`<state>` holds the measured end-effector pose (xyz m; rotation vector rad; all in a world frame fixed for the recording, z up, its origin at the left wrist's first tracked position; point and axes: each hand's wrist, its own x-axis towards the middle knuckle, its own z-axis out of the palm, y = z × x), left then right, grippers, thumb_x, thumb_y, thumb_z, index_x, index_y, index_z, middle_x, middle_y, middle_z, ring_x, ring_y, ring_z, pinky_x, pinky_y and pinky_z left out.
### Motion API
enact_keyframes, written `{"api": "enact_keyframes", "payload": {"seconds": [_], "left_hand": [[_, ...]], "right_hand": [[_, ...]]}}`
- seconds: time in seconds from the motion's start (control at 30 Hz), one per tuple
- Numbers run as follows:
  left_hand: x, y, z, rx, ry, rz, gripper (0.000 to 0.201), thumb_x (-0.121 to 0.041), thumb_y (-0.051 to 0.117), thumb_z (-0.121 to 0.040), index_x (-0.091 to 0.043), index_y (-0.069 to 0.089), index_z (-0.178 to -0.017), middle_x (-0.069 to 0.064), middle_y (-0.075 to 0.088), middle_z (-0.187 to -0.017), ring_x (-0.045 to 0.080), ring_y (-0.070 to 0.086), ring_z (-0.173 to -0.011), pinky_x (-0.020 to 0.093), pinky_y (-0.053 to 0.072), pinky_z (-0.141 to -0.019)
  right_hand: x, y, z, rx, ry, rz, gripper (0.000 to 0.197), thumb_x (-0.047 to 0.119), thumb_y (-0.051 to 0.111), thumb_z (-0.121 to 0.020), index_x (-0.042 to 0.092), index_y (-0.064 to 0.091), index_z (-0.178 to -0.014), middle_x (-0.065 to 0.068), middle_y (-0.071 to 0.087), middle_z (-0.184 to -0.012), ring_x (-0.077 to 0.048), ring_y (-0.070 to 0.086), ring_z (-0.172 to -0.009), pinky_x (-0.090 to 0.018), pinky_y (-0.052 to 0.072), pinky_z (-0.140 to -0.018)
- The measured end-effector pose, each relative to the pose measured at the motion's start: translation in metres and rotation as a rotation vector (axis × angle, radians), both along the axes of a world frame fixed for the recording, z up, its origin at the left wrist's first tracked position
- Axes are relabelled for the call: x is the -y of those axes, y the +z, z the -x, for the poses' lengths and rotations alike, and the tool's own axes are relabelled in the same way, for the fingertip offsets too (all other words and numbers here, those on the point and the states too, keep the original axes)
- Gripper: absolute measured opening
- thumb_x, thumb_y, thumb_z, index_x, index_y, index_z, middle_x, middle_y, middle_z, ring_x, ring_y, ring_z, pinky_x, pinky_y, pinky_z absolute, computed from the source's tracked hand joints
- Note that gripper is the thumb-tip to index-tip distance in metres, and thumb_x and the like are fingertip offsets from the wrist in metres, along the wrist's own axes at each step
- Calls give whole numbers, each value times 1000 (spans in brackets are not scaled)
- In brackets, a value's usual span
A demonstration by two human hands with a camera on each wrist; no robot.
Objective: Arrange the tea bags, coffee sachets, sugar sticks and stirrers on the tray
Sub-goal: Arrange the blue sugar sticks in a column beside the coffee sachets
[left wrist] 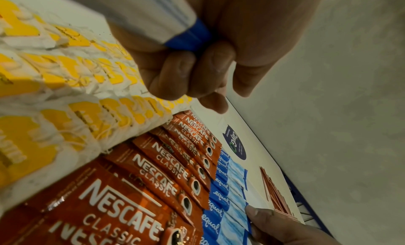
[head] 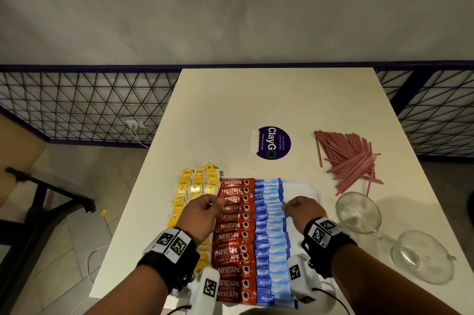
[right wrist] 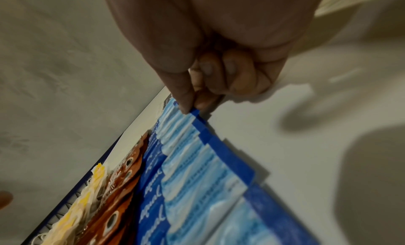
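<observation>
A white tray (head: 306, 190) holds yellow tea bags (head: 195, 185) on its left, red coffee sachets (head: 234, 237) in a middle column and blue sugar sticks (head: 270, 237) in a column to their right. My left hand (head: 214, 204) hovers over the seam between tea bags and coffee, gripping a bundle of sugar sticks (left wrist: 157, 18) in its curled fingers (left wrist: 186, 72). My right hand (head: 286, 207) pinches the dark blue end of one sugar stick (right wrist: 197, 114) at the right edge of the sugar column. Red stirrers (head: 350, 158) lie in a loose pile on the table, back right.
Two empty glass cups (head: 357, 212) (head: 420, 257) stand right of the tray. A round purple sticker (head: 273, 142) lies beyond the tray. The tray's right strip is bare. The table's left edge runs close beside the tea bags.
</observation>
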<state>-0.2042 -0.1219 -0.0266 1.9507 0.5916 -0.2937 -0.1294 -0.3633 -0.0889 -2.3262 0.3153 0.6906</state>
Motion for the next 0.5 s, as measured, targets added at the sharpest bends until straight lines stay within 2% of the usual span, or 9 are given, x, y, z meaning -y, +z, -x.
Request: {"api": "enact_keyframes", "payload": {"seconds": [0.17,0.23,0.3,0.37,0.4,0.43,0.5], "left_hand": [[1,0,1,5,-1,-5,29,-32,52,-98,-14,61,-77,1,65,-69,0,44,-33,21,34,-44],[2,0,0,0,-6,-11,29,-34,52,-98,-14,62,-78,3,66,-72,-1,44,-33,22,34,-45],[4,3,0,-4,15,26,34,-38,48,-99,-12,63,-83,1,64,-67,0,42,-32,22,33,-46],[10,11,-2,-17,123,193,44,-43,40,-101,-7,63,-92,-7,53,-49,3,38,-31,19,30,-41],[14,15,-4,-27,187,298,48,-46,36,-101,-5,61,-95,-8,46,-43,5,34,-31,18,26,-40],[18,18,-7,-29,246,383,53,-51,32,-101,-6,60,-95,-9,39,-41,7,31,-32,18,23,-40],[28,22,-17,-10,359,466,60,-61,27,-97,-10,59,-90,-6,32,-45,12,27,-37,22,23,-45]], "right_hand": [[1,-5,1,6,-101,-81,20,36,71,-82,17,66,-78,-2,71,-87,-21,62,-80,-25,42,-65],[2,-2,2,3,-111,-91,24,41,68,-83,19,64,-78,-1,69,-86,-20,60,-77,-26,40,-62],[3,7,2,26,-98,-59,29,47,61,-88,19,61,-80,-1,67,-86,-21,59,-80,-26,37,-66],[2,21,4,121,-85,-46,29,47,55,-91,20,58,-81,2,64,-83,-23,60,-86,-26,36,-69],[-1,31,7,176,-81,-104,27,46,56,-91,21,59,-80,5,64,-80,-22,61,-86,-26,37,-68],[-5,43,10,210,-54,-185,24,46,59,-89,24,59,-79,8,64,-79,-19,61,-84,-24,39,-66],[-19,69,19,179,140,-325,20,46,65,-84,27,61,-79,10,66,-83,-10,61,-82,-20,42,-69]]}}
